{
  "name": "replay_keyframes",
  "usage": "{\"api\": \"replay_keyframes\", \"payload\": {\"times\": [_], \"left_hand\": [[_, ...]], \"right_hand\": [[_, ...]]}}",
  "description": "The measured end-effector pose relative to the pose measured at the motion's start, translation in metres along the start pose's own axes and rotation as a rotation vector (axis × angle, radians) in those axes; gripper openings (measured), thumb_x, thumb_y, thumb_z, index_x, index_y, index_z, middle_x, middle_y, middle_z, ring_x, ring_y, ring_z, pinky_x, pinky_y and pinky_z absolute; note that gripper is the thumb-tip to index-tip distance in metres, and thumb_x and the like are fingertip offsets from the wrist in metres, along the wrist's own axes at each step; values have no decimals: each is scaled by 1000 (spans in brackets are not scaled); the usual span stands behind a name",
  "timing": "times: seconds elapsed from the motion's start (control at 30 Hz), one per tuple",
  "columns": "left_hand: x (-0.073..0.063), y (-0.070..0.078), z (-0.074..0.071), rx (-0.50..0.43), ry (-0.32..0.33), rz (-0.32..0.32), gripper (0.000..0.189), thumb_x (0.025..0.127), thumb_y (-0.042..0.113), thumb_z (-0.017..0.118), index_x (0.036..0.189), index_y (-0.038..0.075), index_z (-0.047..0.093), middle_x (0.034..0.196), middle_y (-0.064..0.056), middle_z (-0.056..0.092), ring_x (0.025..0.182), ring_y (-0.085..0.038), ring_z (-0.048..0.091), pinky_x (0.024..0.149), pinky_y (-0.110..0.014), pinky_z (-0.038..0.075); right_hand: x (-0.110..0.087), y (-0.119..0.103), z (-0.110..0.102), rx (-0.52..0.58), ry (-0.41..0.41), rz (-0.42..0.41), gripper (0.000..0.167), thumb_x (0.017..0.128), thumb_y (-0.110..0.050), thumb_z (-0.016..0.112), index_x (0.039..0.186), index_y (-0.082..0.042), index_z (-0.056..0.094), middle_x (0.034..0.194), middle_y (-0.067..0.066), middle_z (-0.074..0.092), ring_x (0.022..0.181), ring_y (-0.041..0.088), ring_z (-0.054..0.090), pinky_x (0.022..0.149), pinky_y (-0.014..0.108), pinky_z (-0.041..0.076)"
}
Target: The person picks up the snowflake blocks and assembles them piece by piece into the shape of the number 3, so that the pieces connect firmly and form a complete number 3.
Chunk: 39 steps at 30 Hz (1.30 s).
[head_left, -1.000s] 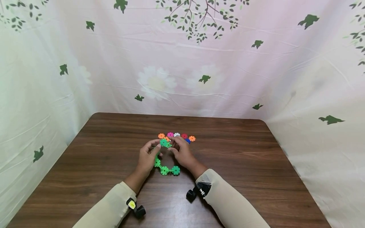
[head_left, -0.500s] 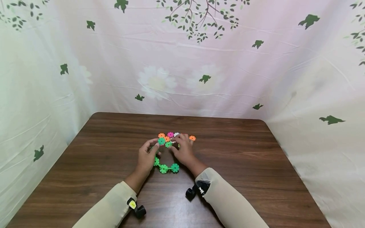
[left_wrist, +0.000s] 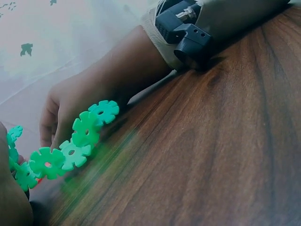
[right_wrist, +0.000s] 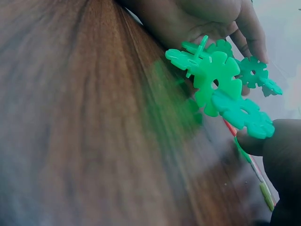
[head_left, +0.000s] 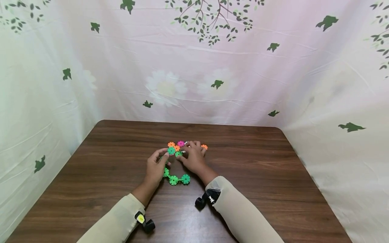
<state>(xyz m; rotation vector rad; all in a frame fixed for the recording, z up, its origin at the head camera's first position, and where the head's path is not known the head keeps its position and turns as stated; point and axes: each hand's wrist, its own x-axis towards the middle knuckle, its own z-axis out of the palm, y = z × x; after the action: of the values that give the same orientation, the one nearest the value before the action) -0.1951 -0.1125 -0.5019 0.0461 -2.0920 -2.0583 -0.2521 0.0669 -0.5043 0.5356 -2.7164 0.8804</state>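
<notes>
Though crooked, bright green disc-chain [left_wrist: 55, 161]

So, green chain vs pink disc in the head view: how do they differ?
The green chain is several linked discs; the pink disc looks single. The left hand holds the chain; the pink disc lies beyond the hands. Both have notched, flower-like outlines.

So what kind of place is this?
Probably a makeshift recording booth: printed fabric hangs behind and beside a wooden table, and a black camera-like device sits at each wrist.
</notes>
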Motion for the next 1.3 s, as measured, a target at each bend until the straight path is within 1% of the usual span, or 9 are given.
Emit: {"api": "replay_keyframes", "payload": {"times": [0.17,0.33,0.57,0.73,0.9,1.0,1.1,1.17,1.3], "left_hand": [[0,0,0,-12,-4,0,29,111,13,63,136,2,71,124,-25,68,75,-11,67,70,-21,57],[0,0,0,-10,-11,-13,29,112,14,63,137,2,71,126,-26,67,77,-12,67,70,-21,57],[-2,3,0,-2,-22,-18,30,111,13,63,138,2,70,126,-27,67,78,-14,68,70,-21,57],[-3,3,-1,-5,-27,-15,29,111,13,63,137,2,70,124,-26,67,78,-14,69,69,-21,57],[-2,2,-1,-4,-23,-19,29,111,12,63,137,2,71,123,-26,68,77,-14,68,70,-22,57],[-2,2,-1,4,-26,-24,29,111,13,63,138,3,70,123,-25,68,77,-13,68,70,-22,57],[-3,2,-1,6,-32,-20,29,111,13,63,138,4,70,123,-25,67,77,-13,68,70,-22,57],[-2,2,-1,2,-34,-11,29,111,13,64,138,4,71,123,-26,67,77,-13,68,70,-22,57],[-1,1,-1,6,-43,-2,30,111,12,64,139,4,71,125,-26,68,77,-13,68,70,-22,57]], "right_hand": [[0,-2,-1,-31,-35,7,33,97,-36,85,125,-20,83,139,8,63,139,37,42,107,65,27],[-1,-2,-2,-44,-56,-10,27,99,-34,82,123,-21,83,137,9,62,138,37,42,108,65,27],[0,0,-1,-37,-75,-10,29,102,-32,79,129,-20,81,137,9,59,137,37,40,108,65,26],[0,0,-1,-18,-98,-2,28,102,-32,79,126,-18,81,139,9,59,139,37,39,109,63,26],[-2,0,-2,24,-99,4,24,100,-31,82,119,-17,77,140,8,59,142,36,39,111,62,26],[-3,0,-2,54,-87,7,22,99,-29,83,114,-16,74,128,6,65,135,33,44,107,59,25],[-4,0,-2,87,-68,-2,21,97,-25,85,112,-16,75,110,4,71,119,28,50,102,56,24],[-5,0,-2,108,-52,-11,20,96,-22,86,111,-15,75,102,4,72,109,25,53,101,56,23],[-8,0,-2,174,-4,-24,22,96,-17,84,116,-10,76,100,7,74,100,24,58,105,58,25]]}}
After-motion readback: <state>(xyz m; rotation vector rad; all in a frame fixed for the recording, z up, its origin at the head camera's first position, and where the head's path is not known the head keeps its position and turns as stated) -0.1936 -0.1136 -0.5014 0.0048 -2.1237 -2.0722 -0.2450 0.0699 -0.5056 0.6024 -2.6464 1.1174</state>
